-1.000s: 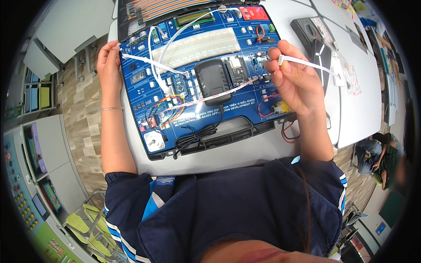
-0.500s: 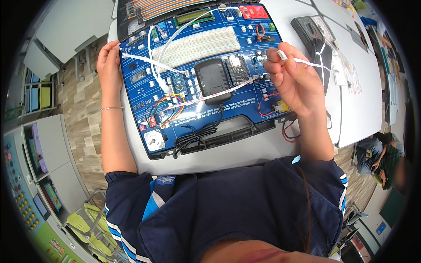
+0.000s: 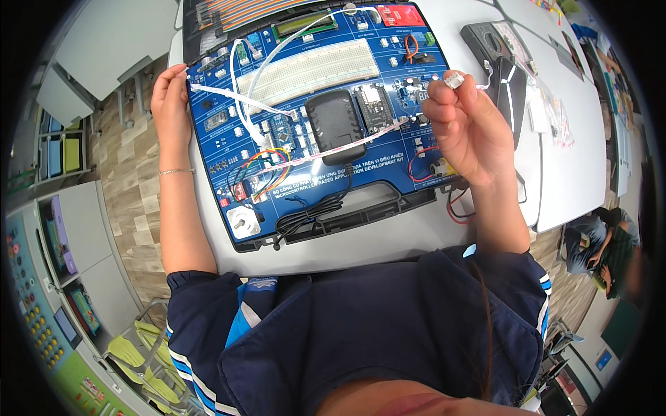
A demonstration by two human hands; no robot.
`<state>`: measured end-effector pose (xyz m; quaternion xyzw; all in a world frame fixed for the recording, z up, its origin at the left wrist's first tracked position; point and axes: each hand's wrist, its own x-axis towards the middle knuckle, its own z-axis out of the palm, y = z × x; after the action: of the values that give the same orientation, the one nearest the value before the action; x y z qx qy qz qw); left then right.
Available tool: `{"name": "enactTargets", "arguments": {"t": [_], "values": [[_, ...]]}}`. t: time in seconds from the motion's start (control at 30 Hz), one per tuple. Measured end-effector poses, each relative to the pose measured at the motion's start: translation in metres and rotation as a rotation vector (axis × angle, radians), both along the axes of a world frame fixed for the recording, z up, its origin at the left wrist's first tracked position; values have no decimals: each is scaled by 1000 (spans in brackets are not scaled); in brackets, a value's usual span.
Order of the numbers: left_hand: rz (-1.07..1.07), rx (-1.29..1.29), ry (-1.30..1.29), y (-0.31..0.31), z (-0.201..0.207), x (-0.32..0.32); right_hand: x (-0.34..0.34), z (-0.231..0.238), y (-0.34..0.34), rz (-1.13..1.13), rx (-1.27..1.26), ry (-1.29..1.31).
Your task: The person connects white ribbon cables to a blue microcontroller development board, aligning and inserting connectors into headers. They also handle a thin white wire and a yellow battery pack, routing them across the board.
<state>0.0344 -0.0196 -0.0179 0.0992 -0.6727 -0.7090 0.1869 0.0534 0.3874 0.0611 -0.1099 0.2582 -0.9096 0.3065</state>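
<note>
My right hand (image 3: 472,125) is raised over the right side of a blue electronics kit board (image 3: 361,163). Its thumb and fingers pinch a small white cable connector (image 3: 454,80), and the wire trails off behind the hand. At the kit's upper left edge, my left hand (image 3: 171,100) has its fingers curled round the rim, near the end of a white cable (image 3: 215,90). The board carries a white breadboard (image 3: 312,69), a black power adapter (image 3: 334,128) on top, and a dark microcontroller module (image 3: 374,107). A red-and-white cable (image 3: 333,150) lies across the adapter.
An analog multimeter (image 3: 496,45) stands on the table beyond my right hand, with a black object (image 3: 510,93) and clear plastic bags (image 3: 558,125) beside it. A coiled black cord (image 3: 312,216) lies at the kit's front near its handle. Other people sit at the far right.
My right hand has turned the connector, whose end now points differently, and its wire now hangs behind the fingers. My left hand stays at the kit's edge.
</note>
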Motion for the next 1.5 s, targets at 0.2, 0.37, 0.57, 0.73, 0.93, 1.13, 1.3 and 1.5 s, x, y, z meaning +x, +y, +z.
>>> {"name": "enactTargets", "arguments": {"t": [0.2,0.37,0.57,0.73,0.93,1.13,1.3,1.5], "values": [[2,0,-6,2,2,1,-1,-1,0,15,1,17],[-4,0,11,2,2,1,-1,-5,1,42,-30,24],[18,23,19,9,6,1,0,-6,1,29,-28,77],[7,18,8,7,6,2,0,-7,2,18,-25,98],[15,30,19,2,2,0,0,-6,0,-7,44,167],[26,5,35,7,2,3,-2,-8,7,-200,252,241],[-65,82,39,-1,-3,0,-13,-17,16,-565,609,365],[-14,46,33,1,-4,6,-20,-18,23,-600,629,354]]}}
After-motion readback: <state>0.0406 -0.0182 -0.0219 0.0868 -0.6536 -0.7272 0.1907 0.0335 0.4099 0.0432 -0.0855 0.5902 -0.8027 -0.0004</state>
